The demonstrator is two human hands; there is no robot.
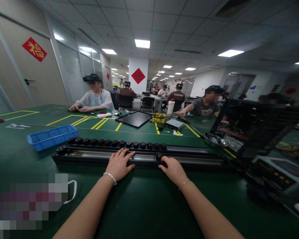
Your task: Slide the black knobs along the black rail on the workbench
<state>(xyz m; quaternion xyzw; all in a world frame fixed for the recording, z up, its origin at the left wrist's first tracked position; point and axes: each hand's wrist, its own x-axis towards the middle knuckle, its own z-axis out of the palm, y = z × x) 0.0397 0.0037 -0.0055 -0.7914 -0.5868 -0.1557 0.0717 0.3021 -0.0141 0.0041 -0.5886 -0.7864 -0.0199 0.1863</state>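
A long black rail (142,164) with a shiny metal channel lies across the green table in front of me. My left hand (119,165) rests on it with fingers spread, holding nothing. Further right, my right hand (173,170) has its thumb and fingers closed around a small black knob-like piece (159,156) that sits in the channel; the fingers partly hide it. Similar black pieces (114,143) stand in a row along the back strip of the rail. One more black piece (62,149) is at the left end.
A blue plastic bin (52,136) stands behind the rail's left end. At the right are a metal bowl (215,140), an open black computer case (254,129) and a boxy grey unit (281,172). A black panel (134,119) lies farther back. Two people sit across the table.
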